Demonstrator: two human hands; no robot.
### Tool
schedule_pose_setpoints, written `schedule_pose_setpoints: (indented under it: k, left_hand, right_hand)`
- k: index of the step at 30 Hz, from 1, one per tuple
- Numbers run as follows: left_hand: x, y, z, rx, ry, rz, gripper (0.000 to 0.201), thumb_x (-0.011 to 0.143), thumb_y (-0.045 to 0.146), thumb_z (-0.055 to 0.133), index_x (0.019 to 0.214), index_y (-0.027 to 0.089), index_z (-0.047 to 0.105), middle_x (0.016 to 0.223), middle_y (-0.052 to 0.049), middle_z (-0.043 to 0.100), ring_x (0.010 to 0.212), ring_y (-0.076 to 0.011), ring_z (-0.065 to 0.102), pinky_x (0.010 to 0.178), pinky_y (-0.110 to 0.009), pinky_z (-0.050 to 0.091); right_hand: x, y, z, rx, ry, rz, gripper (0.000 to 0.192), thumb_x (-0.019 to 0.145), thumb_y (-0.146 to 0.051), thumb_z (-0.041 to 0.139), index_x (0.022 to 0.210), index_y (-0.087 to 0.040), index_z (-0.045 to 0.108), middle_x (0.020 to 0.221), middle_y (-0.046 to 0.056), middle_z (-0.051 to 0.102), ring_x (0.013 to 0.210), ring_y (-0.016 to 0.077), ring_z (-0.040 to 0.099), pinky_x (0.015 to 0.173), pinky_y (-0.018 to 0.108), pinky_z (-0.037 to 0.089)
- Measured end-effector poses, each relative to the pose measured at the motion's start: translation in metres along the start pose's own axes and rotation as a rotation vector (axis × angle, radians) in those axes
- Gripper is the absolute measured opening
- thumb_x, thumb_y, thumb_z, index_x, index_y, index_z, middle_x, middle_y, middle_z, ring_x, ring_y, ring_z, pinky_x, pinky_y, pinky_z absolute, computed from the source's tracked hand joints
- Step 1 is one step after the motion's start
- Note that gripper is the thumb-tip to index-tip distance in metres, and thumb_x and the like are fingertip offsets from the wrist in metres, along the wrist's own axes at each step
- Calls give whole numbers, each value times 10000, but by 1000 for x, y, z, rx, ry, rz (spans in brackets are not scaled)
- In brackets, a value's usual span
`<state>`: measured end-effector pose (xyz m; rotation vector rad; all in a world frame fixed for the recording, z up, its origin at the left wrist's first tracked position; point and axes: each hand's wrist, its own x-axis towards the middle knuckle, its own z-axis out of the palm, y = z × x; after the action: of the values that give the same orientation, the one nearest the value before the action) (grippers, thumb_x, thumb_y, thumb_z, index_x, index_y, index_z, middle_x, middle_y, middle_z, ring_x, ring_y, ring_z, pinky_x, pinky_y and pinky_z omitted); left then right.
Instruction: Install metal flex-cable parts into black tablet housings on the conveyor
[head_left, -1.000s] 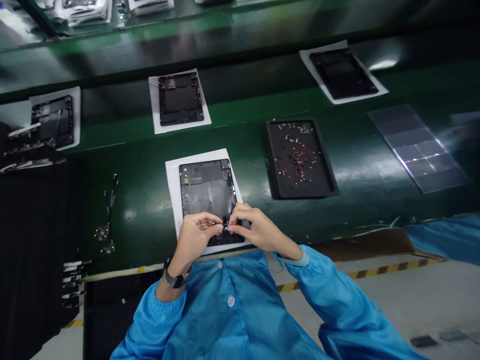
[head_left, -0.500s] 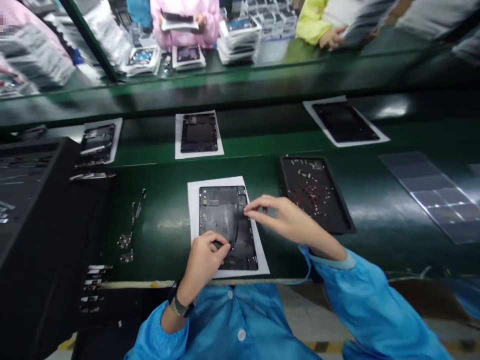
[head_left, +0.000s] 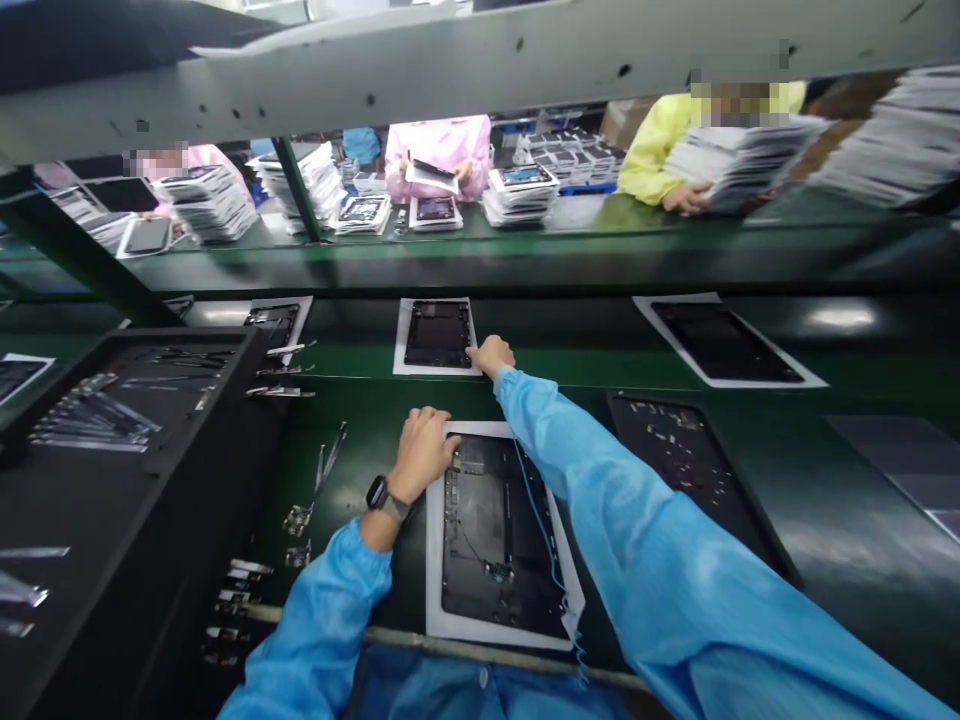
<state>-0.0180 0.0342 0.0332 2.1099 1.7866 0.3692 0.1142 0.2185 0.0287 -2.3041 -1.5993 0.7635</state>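
Observation:
My left hand grips the upper left corner of the near black tablet housing, its thumb on the corner and its fingers at the top edge of the white sheet beneath. A thin cable and a small circuit board lie inside this housing. Reaching forward, my right hand pinches the right edge of a second tablet housing, which also lies on a white sheet. A blue coiled cord hangs from the right sleeve across the near housing.
To the left stands a black bin with metal strips; small boards lie beside it. A black tray of small parts sits on the right. Another housing lies far right. Co-workers and stacks are beyond the green ledge.
My view has tilted up. My right hand has moved from the near housing forward to the far one. My left hand has gone from the near housing's lower middle to its upper left corner.

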Motion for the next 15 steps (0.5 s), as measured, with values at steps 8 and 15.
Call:
schedule_pose_setpoints:
  k: [8, 15]
  left_hand:
    - [50, 0, 7, -44, -178, 103, 116, 774, 248, 727, 840, 156, 700, 972, -120, 680, 1020, -285, 566, 849, -359, 446]
    - [65, -18, 7, -144, -244, 166, 64, 757, 117, 677, 801, 151, 709, 782, -49, 698, 801, -190, 621, 701, -271, 460]
  right_hand:
    - [8, -23, 18, 12, -10, 107, 354, 947, -343, 619, 1235, -139, 591, 1244, 117, 603, 1060, 229, 625, 892, 426, 548]
    - [3, -35, 14, 71, 0, 77, 361, 945, -345, 623, 1235, -133, 590, 1235, 119, 606, 1052, 228, 628, 887, 424, 550]
